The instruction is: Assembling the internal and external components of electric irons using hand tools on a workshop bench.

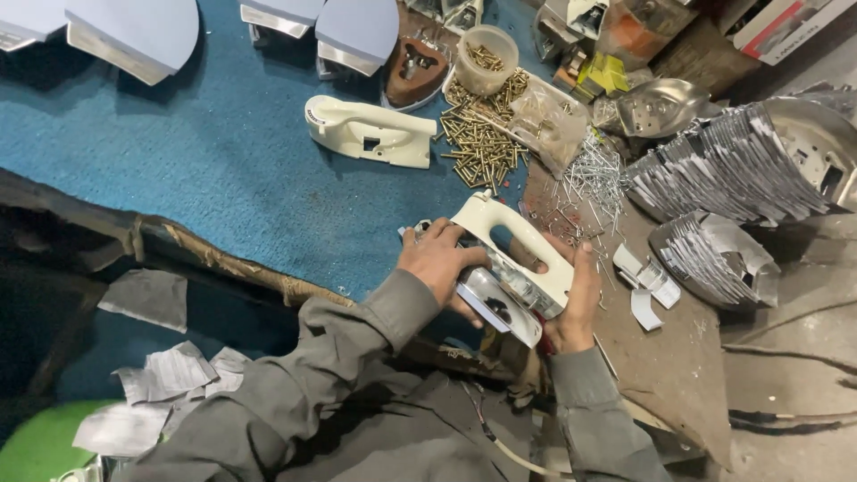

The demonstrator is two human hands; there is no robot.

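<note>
I hold a clothes iron [513,268] with a cream plastic handle and a shiny metal body, tilted over the near edge of the bench. My left hand [439,259] grips its left side, fingers over the body. My right hand [576,299] clasps the right side, with fingers reaching through the handle opening. A second cream iron handle [370,131] lies loose on the blue carpeted bench top [223,152] farther away.
A heap of brass screws [482,134] and a plastic cup [486,58] of them sit behind the iron, with thin silver screws [594,174] to the right. Stacks of shiny metal iron shells [723,165] fill the right. Paper scraps [170,375] lie on the floor at left.
</note>
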